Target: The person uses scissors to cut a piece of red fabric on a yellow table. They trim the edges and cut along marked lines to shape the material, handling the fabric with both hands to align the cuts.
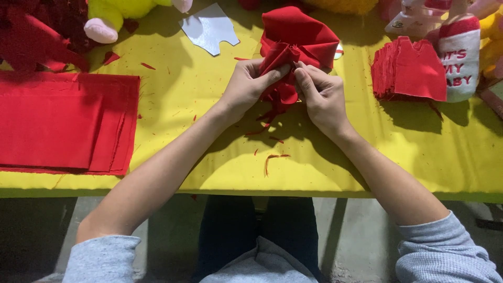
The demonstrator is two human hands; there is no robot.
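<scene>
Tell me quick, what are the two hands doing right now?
Left hand: closed, fingers pinching the bunched red fabric piece.
Right hand: closed, fingers pinching the same red fabric piece from the other side.

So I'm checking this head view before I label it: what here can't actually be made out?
- Red fabric piece: its gathered middle is covered by the left hand and right hand, so its shape is unclear.
- Plush toys: cut off by the top edge.
- Folded red cloth: runs past the left edge.
- Stack of cut red pieces: the count is too fine to tell.
- Under the yellow table: dark, legs barely visible.
</scene>
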